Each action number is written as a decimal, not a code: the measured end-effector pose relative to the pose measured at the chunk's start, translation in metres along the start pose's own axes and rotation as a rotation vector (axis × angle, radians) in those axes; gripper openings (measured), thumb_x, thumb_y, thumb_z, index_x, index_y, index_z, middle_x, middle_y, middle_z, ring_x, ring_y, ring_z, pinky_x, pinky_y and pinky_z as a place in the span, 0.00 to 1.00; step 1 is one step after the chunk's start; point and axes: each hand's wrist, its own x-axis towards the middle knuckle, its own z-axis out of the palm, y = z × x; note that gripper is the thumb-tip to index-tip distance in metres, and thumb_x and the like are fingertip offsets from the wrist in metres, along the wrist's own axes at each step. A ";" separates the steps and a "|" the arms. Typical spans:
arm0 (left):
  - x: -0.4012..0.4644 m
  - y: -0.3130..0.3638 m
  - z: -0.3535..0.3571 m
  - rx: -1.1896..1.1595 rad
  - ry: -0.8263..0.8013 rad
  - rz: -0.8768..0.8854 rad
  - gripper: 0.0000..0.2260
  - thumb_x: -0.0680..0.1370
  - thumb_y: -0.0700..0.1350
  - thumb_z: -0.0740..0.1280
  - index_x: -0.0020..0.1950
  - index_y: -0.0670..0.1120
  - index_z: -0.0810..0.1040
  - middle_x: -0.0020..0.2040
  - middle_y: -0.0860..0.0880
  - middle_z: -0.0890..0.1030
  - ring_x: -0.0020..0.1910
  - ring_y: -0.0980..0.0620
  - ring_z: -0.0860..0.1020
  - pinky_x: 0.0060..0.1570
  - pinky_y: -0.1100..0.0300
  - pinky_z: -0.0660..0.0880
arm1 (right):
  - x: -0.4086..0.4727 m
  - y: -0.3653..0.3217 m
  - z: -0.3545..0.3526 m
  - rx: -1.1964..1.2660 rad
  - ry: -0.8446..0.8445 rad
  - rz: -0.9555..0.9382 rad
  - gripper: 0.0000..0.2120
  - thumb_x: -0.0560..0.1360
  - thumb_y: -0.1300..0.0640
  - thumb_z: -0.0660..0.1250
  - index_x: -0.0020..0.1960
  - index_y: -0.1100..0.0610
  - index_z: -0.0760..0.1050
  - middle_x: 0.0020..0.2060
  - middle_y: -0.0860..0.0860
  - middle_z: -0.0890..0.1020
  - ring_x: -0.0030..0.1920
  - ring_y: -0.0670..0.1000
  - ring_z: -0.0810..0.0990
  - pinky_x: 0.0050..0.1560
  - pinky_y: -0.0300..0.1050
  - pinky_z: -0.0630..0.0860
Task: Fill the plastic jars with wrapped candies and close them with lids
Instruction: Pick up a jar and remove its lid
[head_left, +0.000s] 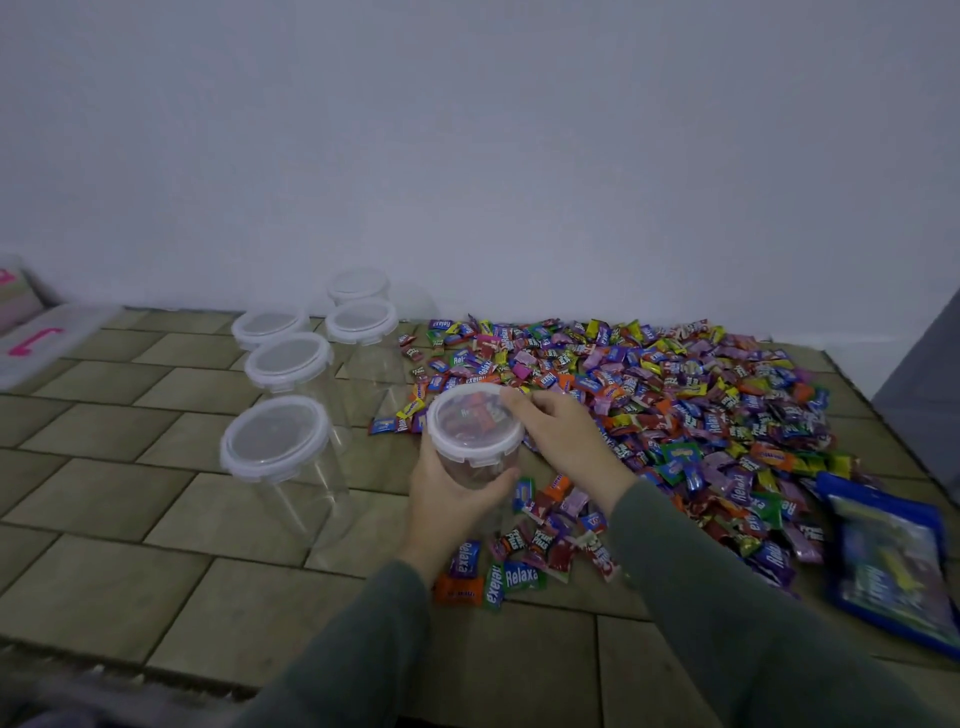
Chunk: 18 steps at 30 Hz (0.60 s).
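Observation:
A clear plastic jar (475, 462) with candies inside stands near the middle, its white lid (474, 418) on top. My left hand (449, 501) grips the jar's body from the near side. My right hand (558, 431) touches the lid's right rim with its fingers. A big pile of wrapped candies (675, 400) covers the floor mat to the right. Several empty clear jars with lids stand to the left, the nearest jar (278, 457) closest to me.
A blue candy bag (888, 556) lies at the right edge. A white container with pink marks (44, 340) sits at the far left by the wall. The tiled mat (156, 571) spreads in front and left. A grey wall rises behind.

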 end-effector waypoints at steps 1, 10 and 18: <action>0.001 0.000 0.000 -0.001 -0.001 -0.006 0.37 0.64 0.44 0.81 0.69 0.49 0.69 0.60 0.55 0.79 0.61 0.60 0.77 0.57 0.69 0.73 | 0.001 0.000 0.000 0.036 -0.034 0.031 0.25 0.78 0.42 0.62 0.46 0.65 0.80 0.38 0.57 0.82 0.37 0.49 0.80 0.34 0.33 0.73; 0.006 -0.003 -0.008 -0.038 -0.063 -0.066 0.38 0.63 0.48 0.81 0.69 0.52 0.69 0.62 0.54 0.79 0.63 0.55 0.77 0.61 0.57 0.73 | 0.013 -0.004 0.000 0.017 -0.013 -0.028 0.17 0.79 0.50 0.64 0.34 0.56 0.69 0.28 0.46 0.71 0.29 0.41 0.71 0.33 0.36 0.65; 0.015 -0.006 -0.022 0.013 -0.189 -0.110 0.34 0.64 0.40 0.81 0.67 0.46 0.72 0.58 0.52 0.82 0.59 0.57 0.78 0.55 0.68 0.74 | 0.059 -0.057 0.003 -0.402 -0.350 0.068 0.21 0.81 0.44 0.57 0.43 0.58 0.79 0.33 0.49 0.77 0.35 0.46 0.74 0.43 0.44 0.68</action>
